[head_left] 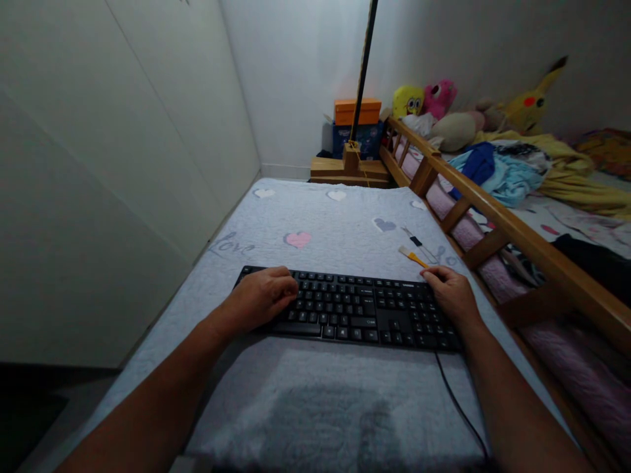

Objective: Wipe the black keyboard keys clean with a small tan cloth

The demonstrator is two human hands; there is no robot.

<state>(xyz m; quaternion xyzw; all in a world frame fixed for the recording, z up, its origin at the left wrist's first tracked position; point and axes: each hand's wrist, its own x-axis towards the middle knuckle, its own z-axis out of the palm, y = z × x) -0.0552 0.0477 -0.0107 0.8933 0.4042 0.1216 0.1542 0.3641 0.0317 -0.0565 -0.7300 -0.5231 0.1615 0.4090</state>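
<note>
A black keyboard lies flat on the bedding, its space bar on the near side. My left hand rests over its left end with curled fingers; whatever they may hold is hidden. At the keyboard's far right corner, my right hand has thumb and finger pinched on the handle end of a small flat brush with an orange handle and pale bristles. The bristles point away to the left. Just beyond the brush lie slim metal tweezers with a black band, touched by neither hand.
A pale grey sheet with heart prints covers the surface. Its right side is bounded by a wooden bed rail, with clothes and plush toys behind. A black cable runs toward me. Boxes stand at the back; a white panel rises at left.
</note>
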